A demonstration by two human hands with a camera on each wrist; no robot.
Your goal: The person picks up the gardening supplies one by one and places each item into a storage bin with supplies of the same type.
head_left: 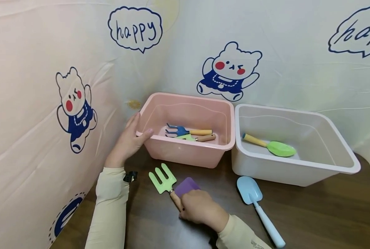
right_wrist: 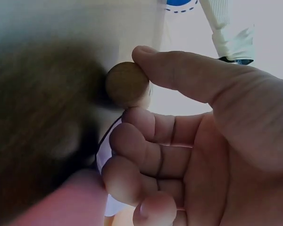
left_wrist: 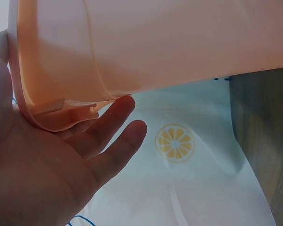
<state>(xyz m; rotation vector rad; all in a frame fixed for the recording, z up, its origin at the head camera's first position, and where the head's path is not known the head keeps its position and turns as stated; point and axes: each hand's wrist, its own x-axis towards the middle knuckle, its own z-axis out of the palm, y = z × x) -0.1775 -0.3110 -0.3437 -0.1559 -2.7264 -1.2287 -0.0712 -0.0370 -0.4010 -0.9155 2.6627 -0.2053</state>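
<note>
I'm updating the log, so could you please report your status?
Left hand holds pink bin. Right hand pinches green fork by wooden handle. Purple piece alongside, partly hidden by hand.

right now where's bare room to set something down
The dark wooden table is bare right of the pale blue shovel, in front of the white plastic bin, and between shovel and right hand. Crowded around that hand: green pronged fork, flat purple piece.

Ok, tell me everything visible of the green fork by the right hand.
The fork has a light green head with three blunt prongs and a round, wooden-looking handle. It slants in front of the pink tub, prongs pointing up and left in the head view. The right hand pinches and partly hides the handle near its end. A purple blade sits close beside it; whether they touch is unclear.
</note>
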